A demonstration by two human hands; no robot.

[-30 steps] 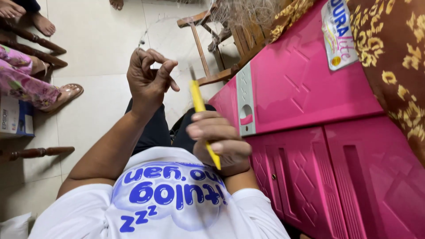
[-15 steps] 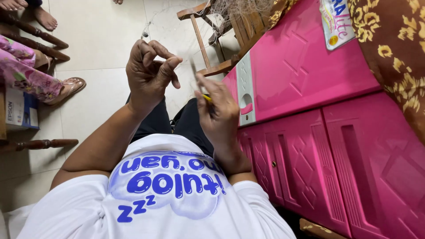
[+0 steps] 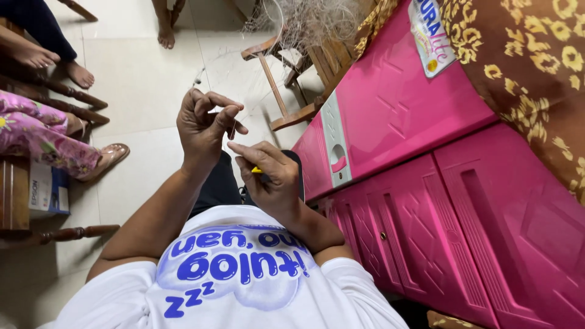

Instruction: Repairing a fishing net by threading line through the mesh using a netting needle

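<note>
Near the middle of the frame, the left hand (image 3: 204, 125) is raised with its fingertips pinched together on a thin pale thread (image 3: 233, 129), barely visible against the floor. Just below and to the right, the right hand (image 3: 271, 176) is closed around a yellow netting tool (image 3: 256, 170), of which only a small tip shows between the fingers. Both hands sit close together, not touching, above the person's lap and white printed shirt (image 3: 231, 286). At upper centre a tangle of pale fishing net (image 3: 311, 21) hangs over a wooden chair (image 3: 286, 79). Along the right side stands a pink plastic cabinet (image 3: 426, 183). Bare feet (image 3: 55, 64) of other people show at upper left.
</note>
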